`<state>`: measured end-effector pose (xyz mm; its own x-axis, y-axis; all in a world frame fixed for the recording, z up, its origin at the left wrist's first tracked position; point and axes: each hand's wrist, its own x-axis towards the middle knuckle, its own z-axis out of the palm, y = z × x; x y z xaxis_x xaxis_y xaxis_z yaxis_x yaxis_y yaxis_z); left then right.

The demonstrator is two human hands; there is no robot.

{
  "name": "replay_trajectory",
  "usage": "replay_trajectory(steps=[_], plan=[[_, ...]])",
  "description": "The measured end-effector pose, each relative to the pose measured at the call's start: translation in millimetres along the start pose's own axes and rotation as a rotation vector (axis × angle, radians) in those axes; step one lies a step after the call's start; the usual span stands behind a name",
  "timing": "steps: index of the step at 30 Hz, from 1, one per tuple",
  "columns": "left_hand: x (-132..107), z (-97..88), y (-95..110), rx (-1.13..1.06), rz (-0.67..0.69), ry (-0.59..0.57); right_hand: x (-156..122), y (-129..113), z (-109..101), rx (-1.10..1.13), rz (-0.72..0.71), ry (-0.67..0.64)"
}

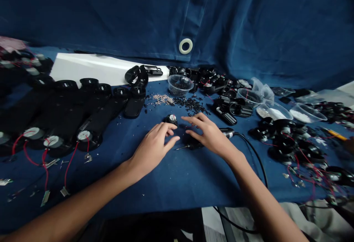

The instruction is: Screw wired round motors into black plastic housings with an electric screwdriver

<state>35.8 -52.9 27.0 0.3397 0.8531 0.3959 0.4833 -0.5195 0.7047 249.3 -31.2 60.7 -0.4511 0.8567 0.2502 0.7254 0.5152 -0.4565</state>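
My left hand (155, 147) rests on the blue cloth with fingers curled, their tips by a small black round part with a white centre (172, 118). My right hand (208, 133) lies flat with fingers stretched toward that same part, covering a black electric screwdriver (190, 146) whose cable (254, 157) runs off to the right. Neither hand grips anything that I can see.
Rows of long black housings with motors and red wires (69, 124) lie at left. A clear cup of screws (180, 85) and loose screws (177, 102) sit beyond my hands. More cups (273, 112) and black parts (290, 142) crowd the right. A blue curtain (177, 17) hangs behind.
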Motion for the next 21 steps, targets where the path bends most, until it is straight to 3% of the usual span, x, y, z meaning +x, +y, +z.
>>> replay_trajectory(steps=[4, 7, 12, 17, 19, 21], plan=[[10.5, 3.4, 6.9, 0.079, 0.084, 0.024, 20.0, 2.1, 5.6, 0.009, -0.113, -0.113], [16.5, 6.8, 8.5, 0.119, 0.070, -0.001, 21.9, -0.2, 13.2, -0.038, -0.147, -0.155], [16.2, 11.6, 4.0, 0.107, 0.017, -0.018, 15.5, -6.9, 17.6, -0.015, -0.089, -0.210], [13.8, 16.7, 0.8, 0.180, 0.048, -0.031, 18.2, -12.6, 6.7, 0.240, -0.025, -0.293], [13.4, 19.1, 0.1, 0.243, 0.059, -0.052, 24.0, -12.4, 6.8, 0.310, 0.002, -0.261], [12.3, 20.9, -0.5, 0.301, 0.069, -0.078, 30.9, -10.4, 12.0, 0.312, 0.076, -0.149]])
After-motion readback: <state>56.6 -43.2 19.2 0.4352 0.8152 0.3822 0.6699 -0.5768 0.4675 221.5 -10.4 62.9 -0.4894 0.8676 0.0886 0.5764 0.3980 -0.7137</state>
